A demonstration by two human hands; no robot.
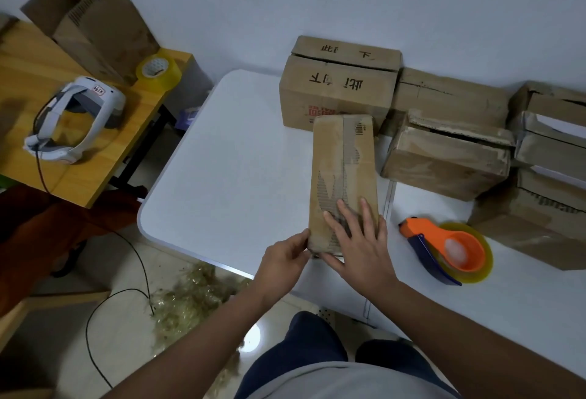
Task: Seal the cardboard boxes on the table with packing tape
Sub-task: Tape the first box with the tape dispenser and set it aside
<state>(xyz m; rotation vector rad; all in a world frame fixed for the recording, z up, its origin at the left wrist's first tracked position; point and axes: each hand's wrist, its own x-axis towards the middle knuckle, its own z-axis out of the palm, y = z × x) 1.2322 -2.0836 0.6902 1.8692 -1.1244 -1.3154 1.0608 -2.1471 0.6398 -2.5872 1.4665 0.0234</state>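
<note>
Two hands on long box (344, 176) at near bench (222, 161) edge: right hand (356, 240) flat on top, left hand (282, 259) pinching its near-left corner. Risk: box slides off the edge; dispenser (444, 249) lies unused right.

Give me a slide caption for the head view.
Both hands steady a long cardboard box on the white table; orange tape dispenser waits alongside.

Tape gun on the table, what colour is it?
The tape gun is orange with a dark blue handle, holding a yellowish tape roll. The head view shows it.
</note>
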